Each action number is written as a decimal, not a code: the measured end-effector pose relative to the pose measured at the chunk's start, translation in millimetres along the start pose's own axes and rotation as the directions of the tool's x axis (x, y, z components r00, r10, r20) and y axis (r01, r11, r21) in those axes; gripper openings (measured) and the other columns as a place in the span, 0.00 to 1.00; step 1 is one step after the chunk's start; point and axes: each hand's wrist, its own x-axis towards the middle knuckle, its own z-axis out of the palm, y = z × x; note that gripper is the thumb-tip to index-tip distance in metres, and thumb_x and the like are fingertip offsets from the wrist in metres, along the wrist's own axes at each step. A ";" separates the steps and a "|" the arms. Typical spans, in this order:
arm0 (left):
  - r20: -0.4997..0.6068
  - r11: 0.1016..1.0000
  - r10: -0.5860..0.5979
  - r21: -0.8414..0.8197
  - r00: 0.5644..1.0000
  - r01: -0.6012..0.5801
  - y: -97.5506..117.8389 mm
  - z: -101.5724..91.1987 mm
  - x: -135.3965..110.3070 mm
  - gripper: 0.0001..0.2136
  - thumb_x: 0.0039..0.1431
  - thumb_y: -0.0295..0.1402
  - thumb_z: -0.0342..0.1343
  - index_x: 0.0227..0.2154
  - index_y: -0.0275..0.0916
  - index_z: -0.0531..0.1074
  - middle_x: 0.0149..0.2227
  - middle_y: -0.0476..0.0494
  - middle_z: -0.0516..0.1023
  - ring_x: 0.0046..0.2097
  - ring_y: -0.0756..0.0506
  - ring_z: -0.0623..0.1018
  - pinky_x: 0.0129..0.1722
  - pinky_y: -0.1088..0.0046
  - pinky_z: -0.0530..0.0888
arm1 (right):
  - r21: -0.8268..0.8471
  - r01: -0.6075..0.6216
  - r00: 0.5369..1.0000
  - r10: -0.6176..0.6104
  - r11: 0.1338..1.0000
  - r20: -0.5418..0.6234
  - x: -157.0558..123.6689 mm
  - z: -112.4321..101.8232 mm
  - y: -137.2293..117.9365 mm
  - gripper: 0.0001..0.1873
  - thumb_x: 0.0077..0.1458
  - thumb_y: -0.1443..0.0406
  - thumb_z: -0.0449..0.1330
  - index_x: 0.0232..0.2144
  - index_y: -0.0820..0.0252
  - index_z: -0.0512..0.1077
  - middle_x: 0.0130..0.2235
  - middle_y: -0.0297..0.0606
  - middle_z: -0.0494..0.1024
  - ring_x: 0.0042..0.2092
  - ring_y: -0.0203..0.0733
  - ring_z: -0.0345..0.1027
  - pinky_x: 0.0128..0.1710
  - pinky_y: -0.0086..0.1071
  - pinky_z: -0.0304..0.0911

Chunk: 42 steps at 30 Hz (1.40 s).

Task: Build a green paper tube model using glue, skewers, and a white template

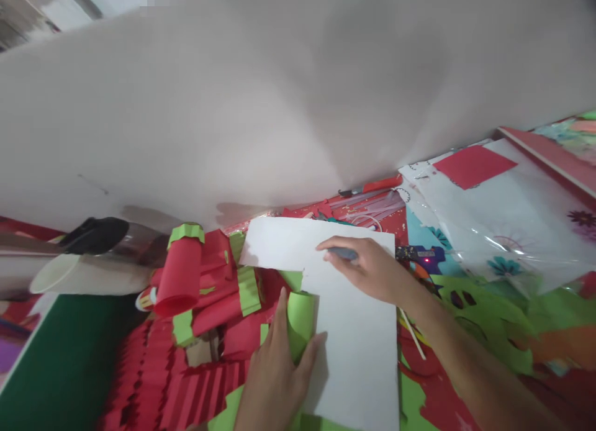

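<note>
My left hand [277, 375] is closed around a light-green paper roll [299, 322], thumb on one side and fingers on the other. The roll stands over the left edge of a white L-shaped sheet of card [354, 344]. Above the upper part of this card, my right hand [372, 269] grips a short dark-grey pen-like tool [342, 252]. Its tip is hidden by the fingers, so its exact kind does not show. Left of my left hand lie red paper rolls [179, 276] with green zigzag-edged bands.
Pleated red paper [200, 394] and a dark-green board [65, 362] lie at the left, near a white cup [88, 274]. Behind the card is a red-and-black tool [377, 186]. Green paper cut-outs [484, 319] and a plastic-covered sheet [484, 213] lie right, beneath a pale wall [279, 108].
</note>
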 end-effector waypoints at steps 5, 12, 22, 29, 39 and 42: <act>0.020 0.994 -0.062 0.094 0.998 0.060 3.5 -2.1 -1.3 0.35 0.66 0.45 0.42 0.68 0.31 0.41 0.56 0.25 0.72 0.52 0.31 0.76 0.47 0.57 0.71 | -0.384 -0.060 0.996 0.027 0.921 -0.090 -14.2 -38.7 10.2 0.17 0.63 0.64 0.51 0.51 0.50 0.72 0.45 0.36 0.80 0.42 0.44 0.74 0.39 0.32 0.62; 0.072 0.993 -0.005 0.114 0.997 -0.004 10.6 -8.7 -8.9 0.37 0.65 0.43 0.43 0.68 0.29 0.36 0.59 0.23 0.68 0.52 0.32 0.76 0.47 0.58 0.69 | -0.557 -0.121 0.992 0.120 0.822 -0.038 -44.9 -72.4 1.6 0.17 0.63 0.60 0.50 0.51 0.47 0.71 0.47 0.36 0.80 0.44 0.49 0.74 0.36 0.33 0.61; -0.188 0.978 -0.051 0.191 0.981 0.087 -28.0 -29.6 -17.7 0.30 0.63 0.38 0.44 0.65 0.34 0.45 0.41 0.32 0.78 0.41 0.34 0.80 0.34 0.65 0.67 | -0.580 -0.202 0.978 0.188 0.789 -0.085 -82.8 -38.9 20.5 0.17 0.60 0.59 0.53 0.51 0.50 0.68 0.47 0.40 0.79 0.44 0.52 0.74 0.39 0.36 0.61; -0.096 0.974 -0.093 0.197 0.991 0.110 -49.0 -20.8 -27.1 0.28 0.59 0.32 0.47 0.62 0.40 0.49 0.43 0.32 0.77 0.43 0.30 0.78 0.36 0.60 0.68 | -0.478 -0.144 0.963 0.011 0.867 -0.270 -101.4 3.8 45.6 0.18 0.57 0.61 0.56 0.51 0.52 0.66 0.55 0.40 0.74 0.52 0.51 0.71 0.43 0.37 0.63; -0.354 0.965 0.131 0.258 0.926 -0.038 -59.1 -13.8 -36.3 0.25 0.59 0.31 0.52 0.60 0.37 0.56 0.52 0.31 0.69 0.52 0.33 0.71 0.45 0.59 0.68 | -0.166 -0.040 0.853 -0.053 0.985 -0.520 -86.6 -1.6 57.6 0.23 0.47 0.61 0.62 0.47 0.54 0.70 0.43 0.38 0.78 0.37 0.45 0.72 0.40 0.39 0.66; -0.396 0.939 0.272 0.310 0.877 -0.151 -62.5 -12.8 -40.5 0.21 0.57 0.25 0.51 0.55 0.41 0.63 0.54 0.34 0.68 0.53 0.36 0.70 0.49 0.59 0.67 | 0.090 0.136 0.745 -0.042 0.987 -0.666 -77.9 -8.5 57.7 0.23 0.43 0.61 0.64 0.44 0.57 0.71 0.43 0.39 0.78 0.39 0.44 0.72 0.41 0.38 0.67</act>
